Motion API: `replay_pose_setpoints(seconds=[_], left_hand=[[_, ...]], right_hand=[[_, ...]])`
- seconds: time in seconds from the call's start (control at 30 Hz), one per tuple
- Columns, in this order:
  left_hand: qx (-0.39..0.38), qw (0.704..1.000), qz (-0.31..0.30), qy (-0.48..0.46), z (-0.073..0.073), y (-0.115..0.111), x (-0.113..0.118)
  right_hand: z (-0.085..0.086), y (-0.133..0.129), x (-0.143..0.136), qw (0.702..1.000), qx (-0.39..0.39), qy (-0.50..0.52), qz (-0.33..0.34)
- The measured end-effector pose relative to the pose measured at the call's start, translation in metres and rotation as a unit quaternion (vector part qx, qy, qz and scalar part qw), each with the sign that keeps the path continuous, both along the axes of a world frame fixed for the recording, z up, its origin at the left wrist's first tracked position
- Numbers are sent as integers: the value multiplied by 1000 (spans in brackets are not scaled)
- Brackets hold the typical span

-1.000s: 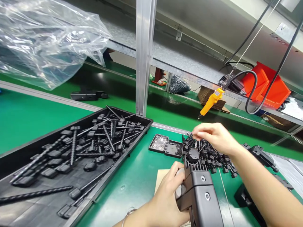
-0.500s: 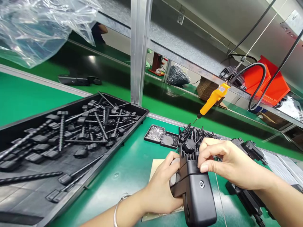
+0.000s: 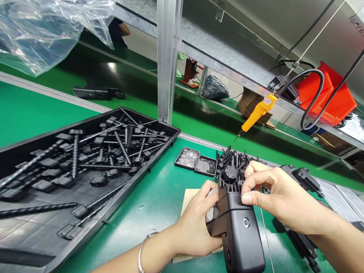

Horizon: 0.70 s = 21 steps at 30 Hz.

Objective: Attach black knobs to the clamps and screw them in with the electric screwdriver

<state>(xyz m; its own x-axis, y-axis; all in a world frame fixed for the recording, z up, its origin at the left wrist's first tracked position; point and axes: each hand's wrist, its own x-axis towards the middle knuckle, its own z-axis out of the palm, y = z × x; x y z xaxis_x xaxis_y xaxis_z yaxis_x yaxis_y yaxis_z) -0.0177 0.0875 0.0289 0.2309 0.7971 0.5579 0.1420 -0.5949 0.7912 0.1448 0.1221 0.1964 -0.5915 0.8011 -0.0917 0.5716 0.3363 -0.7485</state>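
Observation:
A black plastic device housing (image 3: 241, 227) with a ribbed round knob (image 3: 229, 174) at its far end is held up over the green bench. My left hand (image 3: 196, 223) wraps around its left side, fingers closed on it. On the other side, my right hand (image 3: 273, 193) pinches at the housing's right edge near the vents, thumb against the surface. Anything small between those fingertips is hidden. A screw (image 3: 246, 222) sits in a recess on the housing's face. Under the left hand lies a tan sheet (image 3: 187, 197).
A black tray (image 3: 136, 174) of knobbed threaded rods fills the left. Two small boxes of tiny parts, a washer box (image 3: 187, 157) and a screw box (image 3: 206, 165), stand ahead. Beyond hangs a yellow electric screwdriver (image 3: 257, 113). More black housings (image 3: 298, 239) lie at right.
The view has shifted slightly, and the housing sits a little further right in it. Both hands keep their places on the housing.

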Motion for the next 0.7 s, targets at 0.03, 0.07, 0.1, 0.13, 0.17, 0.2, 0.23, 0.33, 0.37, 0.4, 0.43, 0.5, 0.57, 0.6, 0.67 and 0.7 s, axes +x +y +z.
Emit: replay_pose_setpoints(seconds=[0.03, 0.07, 0.1, 0.13, 0.17, 0.2, 0.23, 0.33, 0.37, 0.4, 0.43, 0.5, 0.57, 0.6, 0.67, 0.7], left_hand=[[-3, 1000, 0, 2, -1, 0, 0], [-4, 1000, 1, 4, -1, 1, 1], [-4, 1000, 3, 6, -2, 1, 1], [-1, 1000, 7, 8, -3, 1, 1], [2, 1000, 10, 10, -3, 1, 1], [6, 1000, 13, 13, -4, 2, 1], [7, 1000, 14, 17, -5, 2, 1], [3, 1000, 8, 29, -6, 2, 0], [0, 1000, 5, 31, -6, 2, -1], [-2, 1000, 3, 30, -5, 1, -1], [-5, 1000, 0, 28, -4, 1, -1], [-12, 1000, -3, 23, -1, 0, -2], [-17, 1000, -9, 18, 3, -1, -2], [-19, 1000, -10, 16, 4, -2, -2], [-20, 1000, -9, 17, 5, -2, -2], [-19, 1000, -5, 18, 4, -2, -2]], right_hand=[[0, 0, 0, 1000, 4, 2, -3], [-1, 0, -1, 1000, 5, 3, -6], [-2, 1, -2, 1000, 4, 3, -11], [-3, 2, -3, 1000, -2, 3, -19], [-5, 3, -4, 999, -19, 11, -35], [-7, 4, -6, 997, -49, 23, -56], [-9, 4, -7, 992, -89, 41, -80], [-14, 4, -9, 967, -194, 97, -136], [-15, 3, -9, 962, -209, 105, -142], [-14, 4, -7, 961, -212, 106, -141], [-14, 6, -5, 962, -210, 106, -137], [-12, 19, 3, 965, -186, 120, -142], [-10, 47, 11, 961, -96, 159, -203], [-10, 68, 15, 951, -34, 183, -247], [-10, 115, 17, 915, 99, 224, -322], [-10, 141, 16, 905, 133, 237, -327]])
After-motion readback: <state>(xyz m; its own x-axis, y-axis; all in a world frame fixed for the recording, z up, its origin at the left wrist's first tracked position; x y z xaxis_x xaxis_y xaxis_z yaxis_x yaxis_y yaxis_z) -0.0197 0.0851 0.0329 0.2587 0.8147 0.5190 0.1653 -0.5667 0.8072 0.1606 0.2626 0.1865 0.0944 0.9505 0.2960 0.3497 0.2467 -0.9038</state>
